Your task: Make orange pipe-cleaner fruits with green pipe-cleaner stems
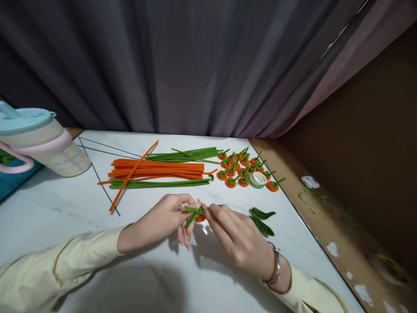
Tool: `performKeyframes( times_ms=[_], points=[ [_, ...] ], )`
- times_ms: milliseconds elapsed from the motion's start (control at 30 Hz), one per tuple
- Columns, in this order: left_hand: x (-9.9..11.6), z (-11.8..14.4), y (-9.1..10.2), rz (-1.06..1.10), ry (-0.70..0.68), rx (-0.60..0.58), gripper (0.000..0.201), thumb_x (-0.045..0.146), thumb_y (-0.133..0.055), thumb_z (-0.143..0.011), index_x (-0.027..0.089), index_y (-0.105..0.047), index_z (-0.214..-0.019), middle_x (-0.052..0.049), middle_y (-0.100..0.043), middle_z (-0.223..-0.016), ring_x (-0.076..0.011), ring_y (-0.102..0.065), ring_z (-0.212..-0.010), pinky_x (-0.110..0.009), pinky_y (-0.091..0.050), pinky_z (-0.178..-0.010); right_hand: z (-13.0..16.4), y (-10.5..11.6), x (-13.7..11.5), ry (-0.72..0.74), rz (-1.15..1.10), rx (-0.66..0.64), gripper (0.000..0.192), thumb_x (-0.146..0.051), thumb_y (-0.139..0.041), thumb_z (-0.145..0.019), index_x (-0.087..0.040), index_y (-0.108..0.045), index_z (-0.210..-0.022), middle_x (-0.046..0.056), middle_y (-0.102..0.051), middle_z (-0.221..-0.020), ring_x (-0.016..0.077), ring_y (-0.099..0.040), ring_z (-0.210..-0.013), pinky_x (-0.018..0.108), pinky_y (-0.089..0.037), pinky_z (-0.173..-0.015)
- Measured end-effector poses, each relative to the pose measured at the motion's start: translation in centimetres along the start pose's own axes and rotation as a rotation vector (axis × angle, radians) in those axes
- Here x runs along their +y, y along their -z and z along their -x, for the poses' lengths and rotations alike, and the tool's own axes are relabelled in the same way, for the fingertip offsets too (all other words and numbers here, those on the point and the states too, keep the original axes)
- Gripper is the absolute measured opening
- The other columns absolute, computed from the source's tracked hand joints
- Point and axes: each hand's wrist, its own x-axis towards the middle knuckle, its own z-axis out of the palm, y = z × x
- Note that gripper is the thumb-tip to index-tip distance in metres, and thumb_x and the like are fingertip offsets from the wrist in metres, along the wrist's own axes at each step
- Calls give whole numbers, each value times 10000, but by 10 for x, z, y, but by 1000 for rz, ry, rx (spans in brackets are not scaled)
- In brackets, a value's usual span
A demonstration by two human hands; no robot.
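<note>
Fingertips of both hands meet over the marble table (65,217), pinching a small craft piece (196,214) made of green fuzzy wire wrapped about an orange coil. The left hand (163,219) grips the green stem end between thumb and forefinger, other fingers curled loosely below; the right hand (234,234), a bangle (275,269) at its wrist, pinches the other side, close to the orange part. The piece hangs just above the tabletop, near the front edge, between the two hands. It looks very light and soft on the outside, with a thin bendable core, so it likely keeps whatever bend it is given and crushes easily if squeezed hard. Holding it by the stem, just beside the coil, seems the safest grip. Behind lie bundles of orange wires (156,169) and green wires (182,155), a cluster of finished orange pieces (243,169), a roll of tape (258,179), two green leaf loops (262,219) and a jug (39,139) at the left.
</note>
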Motion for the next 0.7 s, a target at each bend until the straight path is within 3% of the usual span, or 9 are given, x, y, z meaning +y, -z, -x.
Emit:
performKeyframes(
  times_ms=[133,467,700],
  points=[
    [1,2,0,-5,-1,17,327,479,-497,-832,175,-447,-724,47,-561,-478,-135,-608,-396,-189,-446,-376,0,-1,5,28,-18,23,324,-43,-316,-906,16,-612,-1023,190,-637,-905,200,-554,-749,286,-478,-515],
    [6,4,-2,107,-14,-29,432,585,-534,-778,163,-452,-731,53,-540,-463,-104,-546,-336,-179,-416,-349,-1,-3,1,155,-37,56,339,-17,-307,-848,13,-645,-855,214,-637,-849,210,-545,-684,317,-474,-500],
    [8,7,-3,207,-44,-48,423,557,-556,-772,146,-488,-698,63,-504,-474,-68,-501,-322,-152,-378,-331,-1,-3,1,191,3,79,327,-44,-318,-863,-10,-643,-865,211,-640,-877,220,-562,-757,323,-499,-527]
  ],
)
